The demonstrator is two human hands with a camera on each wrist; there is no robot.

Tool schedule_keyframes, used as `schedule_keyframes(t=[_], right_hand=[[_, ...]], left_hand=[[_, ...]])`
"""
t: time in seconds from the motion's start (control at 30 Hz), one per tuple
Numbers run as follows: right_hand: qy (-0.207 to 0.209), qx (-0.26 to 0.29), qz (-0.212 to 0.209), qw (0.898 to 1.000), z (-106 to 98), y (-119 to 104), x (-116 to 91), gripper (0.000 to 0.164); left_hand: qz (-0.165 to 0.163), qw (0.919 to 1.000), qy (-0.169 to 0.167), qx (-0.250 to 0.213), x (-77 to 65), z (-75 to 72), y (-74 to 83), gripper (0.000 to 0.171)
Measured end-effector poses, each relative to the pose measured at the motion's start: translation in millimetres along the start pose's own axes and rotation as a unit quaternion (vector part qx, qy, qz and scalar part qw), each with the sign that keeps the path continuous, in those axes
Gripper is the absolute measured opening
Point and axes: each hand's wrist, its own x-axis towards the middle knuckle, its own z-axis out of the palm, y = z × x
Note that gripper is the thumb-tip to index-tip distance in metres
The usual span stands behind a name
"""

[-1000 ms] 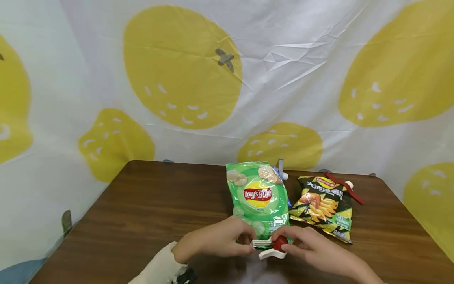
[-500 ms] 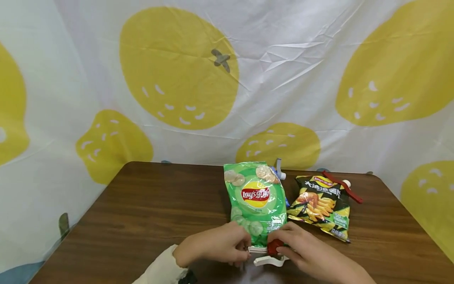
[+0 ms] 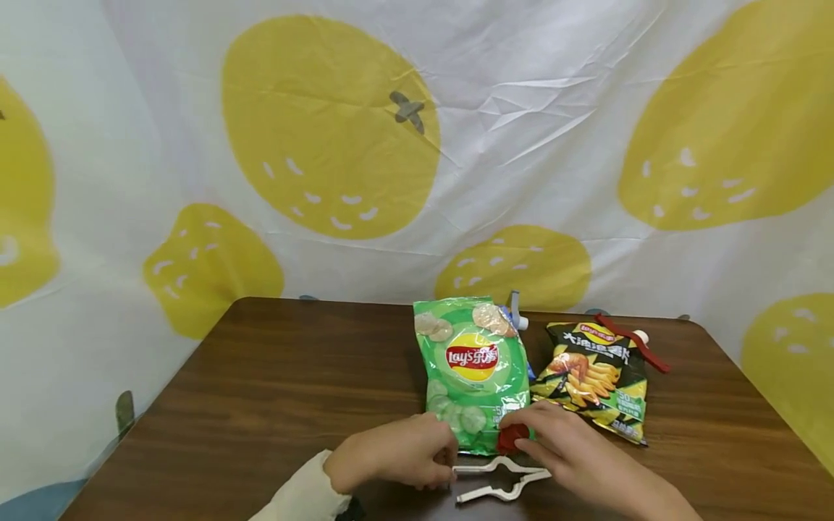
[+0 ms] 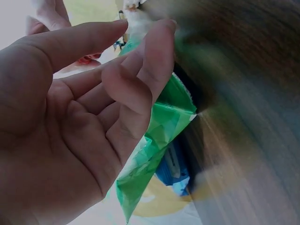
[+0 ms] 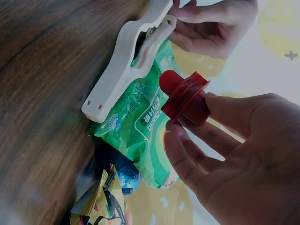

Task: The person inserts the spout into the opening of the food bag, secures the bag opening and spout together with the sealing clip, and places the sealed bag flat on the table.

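Observation:
My left hand (image 3: 417,452) pinches one end of a white bag-sealing clip (image 3: 502,493) by its fingertips. The clip's two arms stand spread, joined at the right end, just in front of a green chip bag (image 3: 474,391). In the right wrist view the clip (image 5: 117,65) shows a rounded bulge midway along its arms. My right hand (image 3: 563,449) holds a red cap (image 5: 185,98) between thumb and fingers, over the bag's lower right corner. The cap has a ridged flange and a rounded tip. My left palm (image 4: 70,131) hides much of the bag in the left wrist view.
Right of the green bag lies a black chip bag (image 3: 593,376) with a red clip (image 3: 632,341) bearing a white cap on its top corner. A blue packet (image 5: 124,173) with a grey-blue clip (image 3: 516,311) is partly hidden behind the green bag. A printed cloth hangs behind the table.
The white clip, earlier beside the red cap in my right hand, is now apart from it, its whole outline showing. My right hand keeps the cap. The bags hardly shift.

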Motion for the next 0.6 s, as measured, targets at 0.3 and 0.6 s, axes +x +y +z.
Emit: schedule_keyframes(t=[0.3,0.6], right_hand=[[-0.019,0.038,0.057,0.997,-3.8,0.9,1.2,0.022],[0.079,0.055,0.05,0.994,-8.8,8.0,3.4,0.023]], left_hand=[[0.001,0.9994,0.033,0.011,-2.9,-11.4,3.0,0.006],[0.037,0.9759,0.213,-0.025,-6.5,-32.8,-5.9,0.013]])
